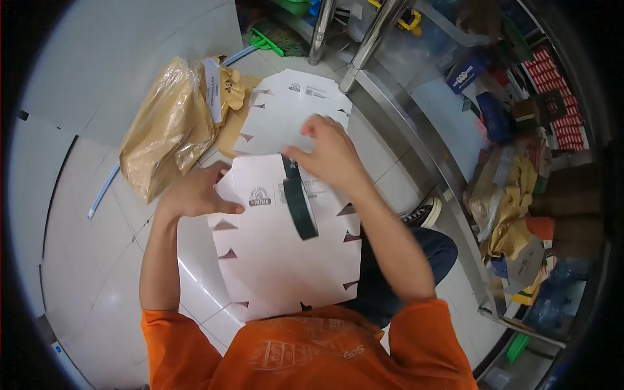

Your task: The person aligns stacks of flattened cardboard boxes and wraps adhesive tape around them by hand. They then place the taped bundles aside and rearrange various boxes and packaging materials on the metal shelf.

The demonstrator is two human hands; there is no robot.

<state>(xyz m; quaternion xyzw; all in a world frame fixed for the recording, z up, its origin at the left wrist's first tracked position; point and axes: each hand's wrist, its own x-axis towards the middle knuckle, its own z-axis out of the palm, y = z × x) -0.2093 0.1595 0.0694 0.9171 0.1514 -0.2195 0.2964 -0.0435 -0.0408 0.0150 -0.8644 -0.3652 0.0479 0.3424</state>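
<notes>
A flat white die-cut box blank (pixel 286 266) with notched sides and a printed logo lies against my lap and torso. My left hand (pixel 201 192) grips its upper left edge, thumb on the face and some fingers hidden behind. A dark green roll of tape (pixel 301 209) rests on the blank, with a short printed strip (pixel 290 168) running up to the top edge. Over that edge is my right hand (pixel 328 153), thumb stretched by the strip's upper end and index finger apart and bent. Beyond it, more white box blanks (pixel 286 110) lie on the floor.
A plastic-wrapped brown paper package (pixel 172 130) leans at the left by a grey panel. Behind stands a green broom (pixel 276 40). A metal-framed rack (pixel 416 136) with bags, boxes and bottles fills the right side. A shoe (pixel 424 213) shows beside my knee.
</notes>
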